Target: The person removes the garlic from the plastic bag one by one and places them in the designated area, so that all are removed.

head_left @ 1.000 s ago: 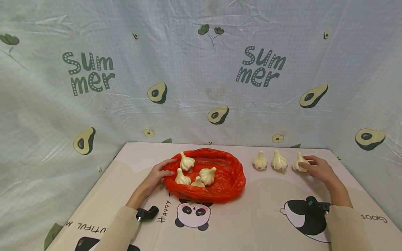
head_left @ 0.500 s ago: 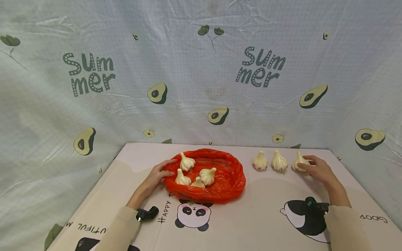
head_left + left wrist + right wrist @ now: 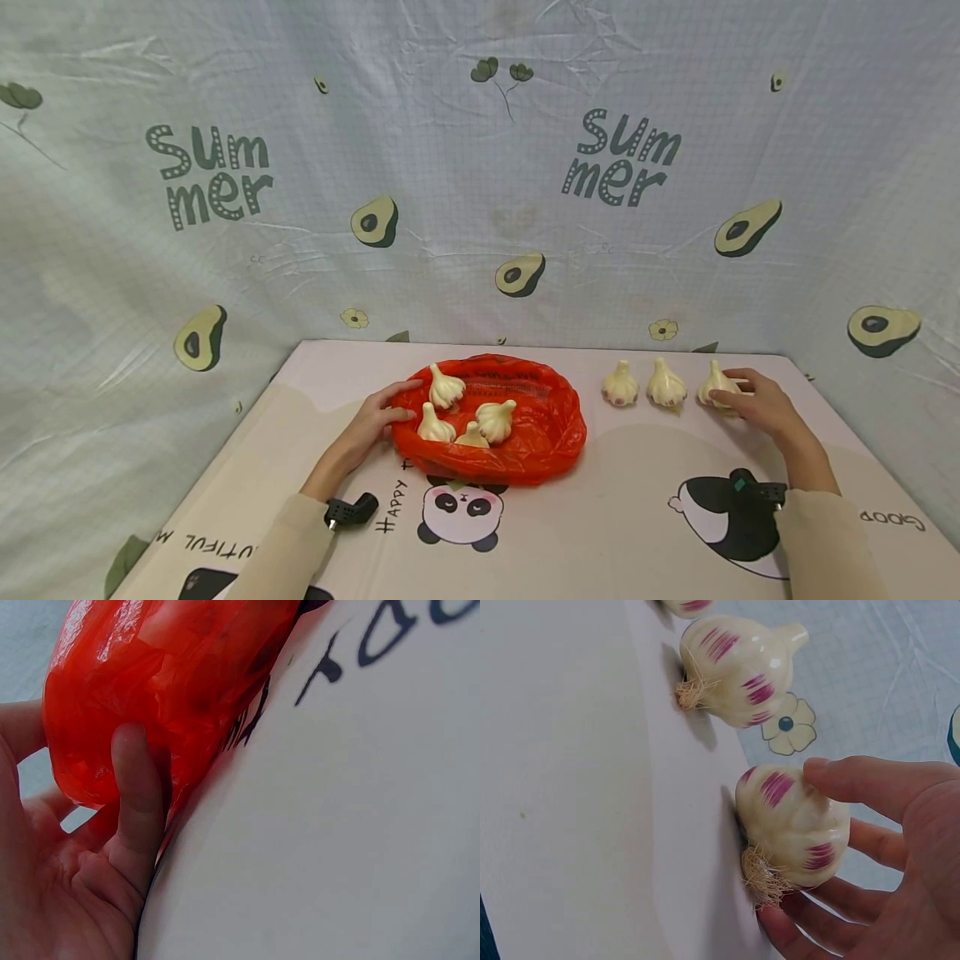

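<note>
On the left of the table, my left hand (image 3: 372,419) holds the left end of a red plastic bag (image 3: 551,425). The left wrist view has the thumb against the red plastic bag (image 3: 172,667) and other fingers on its far side, partly hidden. Inside the bag's wide mouth lie several garlic bulbs (image 3: 496,421). At the right, my right hand (image 3: 763,406) grips the rightmost garlic bulb (image 3: 791,825) of a row, thumb on one side and fingers on the other. This bulb has purple streaks and dry roots, and appears to stand on the table.
Two more garlic bulbs, one (image 3: 620,385) beside the other (image 3: 667,386), stand between the bag and my right hand. A patterned cloth wall (image 3: 450,167) rises along the table's back and sides. The pale table (image 3: 585,533) bears printed animals and lettering.
</note>
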Available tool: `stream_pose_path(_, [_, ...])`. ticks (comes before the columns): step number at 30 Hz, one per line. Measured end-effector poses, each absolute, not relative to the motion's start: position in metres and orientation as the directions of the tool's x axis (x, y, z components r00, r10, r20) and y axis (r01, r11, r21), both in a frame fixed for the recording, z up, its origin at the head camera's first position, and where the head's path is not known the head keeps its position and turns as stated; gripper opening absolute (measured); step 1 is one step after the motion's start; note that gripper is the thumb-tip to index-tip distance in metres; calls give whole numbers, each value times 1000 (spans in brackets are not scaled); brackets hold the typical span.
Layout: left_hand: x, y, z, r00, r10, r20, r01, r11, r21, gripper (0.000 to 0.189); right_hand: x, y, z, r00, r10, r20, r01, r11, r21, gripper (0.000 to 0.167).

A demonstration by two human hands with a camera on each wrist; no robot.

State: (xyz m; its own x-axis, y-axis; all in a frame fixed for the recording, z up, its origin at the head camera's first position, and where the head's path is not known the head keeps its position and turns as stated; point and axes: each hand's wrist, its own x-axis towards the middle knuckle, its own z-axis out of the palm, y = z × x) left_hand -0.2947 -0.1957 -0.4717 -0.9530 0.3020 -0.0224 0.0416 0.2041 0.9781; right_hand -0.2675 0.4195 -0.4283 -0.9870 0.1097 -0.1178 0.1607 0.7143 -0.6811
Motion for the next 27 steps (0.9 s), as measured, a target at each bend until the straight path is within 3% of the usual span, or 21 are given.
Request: stream_pose_path(27, [-293,-195,-469,-951,310,-21,44,203,978,59,-268,418,-428,-986,128,-106,166,707,-687,83])
